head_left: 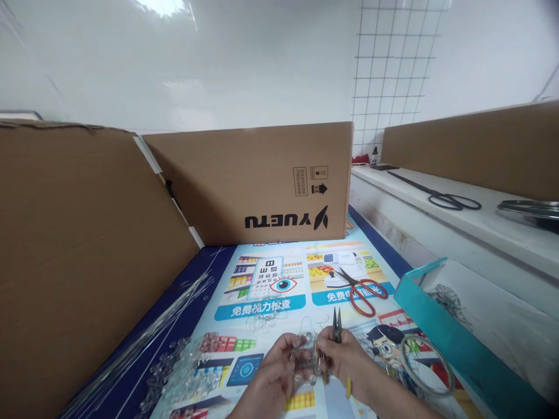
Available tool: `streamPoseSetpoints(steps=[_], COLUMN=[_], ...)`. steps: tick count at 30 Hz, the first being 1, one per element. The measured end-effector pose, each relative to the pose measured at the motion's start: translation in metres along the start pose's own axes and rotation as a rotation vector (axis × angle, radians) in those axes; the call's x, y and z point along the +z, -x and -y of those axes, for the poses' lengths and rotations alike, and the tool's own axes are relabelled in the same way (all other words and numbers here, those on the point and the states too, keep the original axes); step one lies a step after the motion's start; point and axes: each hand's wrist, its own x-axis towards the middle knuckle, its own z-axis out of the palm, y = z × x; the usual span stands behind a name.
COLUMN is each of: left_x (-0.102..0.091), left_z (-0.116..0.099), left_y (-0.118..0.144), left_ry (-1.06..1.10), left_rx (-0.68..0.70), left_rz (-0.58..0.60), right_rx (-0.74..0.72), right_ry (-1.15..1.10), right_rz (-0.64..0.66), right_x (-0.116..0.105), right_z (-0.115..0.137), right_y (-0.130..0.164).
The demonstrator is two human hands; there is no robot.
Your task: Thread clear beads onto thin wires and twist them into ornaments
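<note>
Head view, both hands gripping clear beaded piece, details blurred, right also holding partly hidden pliers

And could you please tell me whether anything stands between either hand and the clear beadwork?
Nothing visible does: the left hand and right hand have their fingers at the clear beadwork. The right also holds pliers, their tips pointing forward past the fingers.

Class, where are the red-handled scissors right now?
In the head view, the red-handled scissors lie on the printed sheet right of centre, just beyond the pliers and left of the teal box.
</note>
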Motion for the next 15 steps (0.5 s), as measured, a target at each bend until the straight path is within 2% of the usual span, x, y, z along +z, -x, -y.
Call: streamPoseSetpoints(steps=[15], left_x=[0.0084], left_z=[-0.0031], left_y=[-0.001], left_ry=[-0.029], left_rx=[-0.025], left_rz=[-0.007], right_rx=[-0.003], right_ry=[-0.017], right_rz=[-0.019], right_x=[0.0008], right_z=[0.0001], right_y=[-0.0002])
